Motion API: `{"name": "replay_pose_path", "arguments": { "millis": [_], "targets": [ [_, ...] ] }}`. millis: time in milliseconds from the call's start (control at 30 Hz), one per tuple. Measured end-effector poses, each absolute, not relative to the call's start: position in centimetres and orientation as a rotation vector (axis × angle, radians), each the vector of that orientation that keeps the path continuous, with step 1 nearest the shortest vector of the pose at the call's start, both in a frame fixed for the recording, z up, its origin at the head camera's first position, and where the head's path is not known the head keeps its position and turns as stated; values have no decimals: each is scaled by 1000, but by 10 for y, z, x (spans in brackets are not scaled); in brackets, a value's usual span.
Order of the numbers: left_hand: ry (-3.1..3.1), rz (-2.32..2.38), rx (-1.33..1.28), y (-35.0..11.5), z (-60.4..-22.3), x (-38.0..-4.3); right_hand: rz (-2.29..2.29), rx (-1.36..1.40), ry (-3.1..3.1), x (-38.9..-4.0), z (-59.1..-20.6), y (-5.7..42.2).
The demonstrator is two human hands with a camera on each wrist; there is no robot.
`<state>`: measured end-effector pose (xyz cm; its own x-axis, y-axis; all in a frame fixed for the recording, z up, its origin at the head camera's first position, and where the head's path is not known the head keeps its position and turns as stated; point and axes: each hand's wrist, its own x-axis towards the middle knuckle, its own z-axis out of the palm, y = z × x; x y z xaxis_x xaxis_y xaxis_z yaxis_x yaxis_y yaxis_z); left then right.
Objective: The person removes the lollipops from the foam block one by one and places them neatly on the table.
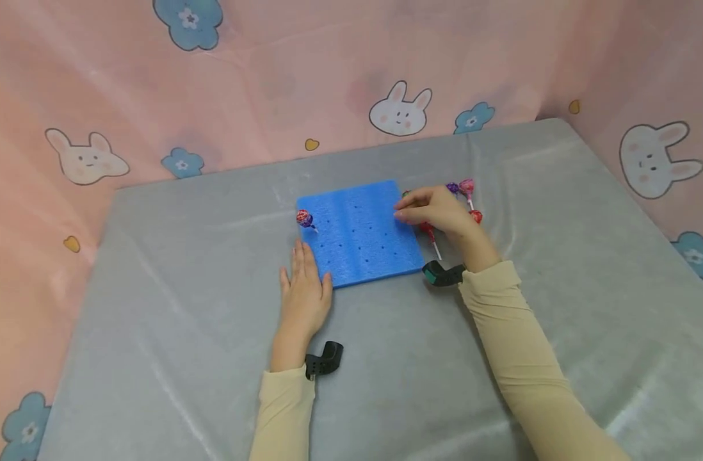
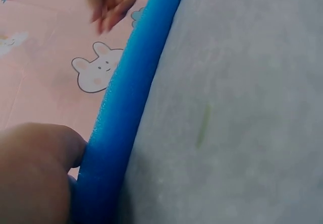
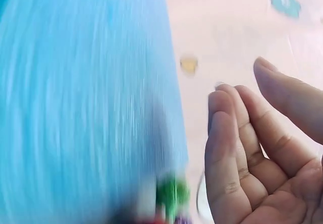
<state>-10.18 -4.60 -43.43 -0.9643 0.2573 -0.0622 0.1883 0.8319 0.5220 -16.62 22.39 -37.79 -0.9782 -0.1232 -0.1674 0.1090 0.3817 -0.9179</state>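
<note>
A blue foam board [image 1: 370,246] dotted with small holes lies on the table, and one lollipop [image 1: 304,218] in a red and purple wrapper stands in a hole near its left edge. My left hand [image 1: 307,296] rests with straight fingers at the board's lower left corner. Over the right edge is my right hand [image 1: 440,208], holding nothing; in the right wrist view its thumb is apart from the softly bent fingers. Partly hidden beneath that hand lies a red lollipop [image 1: 431,235] with a white stick. A green-wrapped lollipop [image 3: 171,191] shows blurred beside the board.
Past the right hand lie more lollipops, among them a pink one [image 1: 467,186], a purple one [image 1: 452,187] and a red one [image 1: 476,216]. The grey-covered table [image 1: 202,320] meets a pink curtain [image 1: 271,83] printed with rabbits and flowers.
</note>
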Motion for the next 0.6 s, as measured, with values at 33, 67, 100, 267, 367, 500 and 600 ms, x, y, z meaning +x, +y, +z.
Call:
{"name": "replay_pose_path", "arguments": {
  "millis": [33,67,100,267,367,500,600],
  "targets": [
    [2879,792,347,-47,-433,-102,-1657,-31,2410,-168,-378,216],
    [2875,781,343,-48,-432,-102,-1676,-45,2388,-170,-378,209],
    [2871,764,344,-48,-431,-103,-1691,-67,2369,-171,-378,202],
    [2852,712,364,-48,-429,-108,-1719,-118,2338,-179,-380,170],
    [2846,699,365,-48,-428,-109,-1719,-130,2345,-183,-383,150],
    [2842,683,355,-50,-428,-109,-1764,-105,2324,-188,-391,124],
    [2844,686,354,-53,-429,-109,-1813,-69,2318,-190,-396,108]
  ]
}}
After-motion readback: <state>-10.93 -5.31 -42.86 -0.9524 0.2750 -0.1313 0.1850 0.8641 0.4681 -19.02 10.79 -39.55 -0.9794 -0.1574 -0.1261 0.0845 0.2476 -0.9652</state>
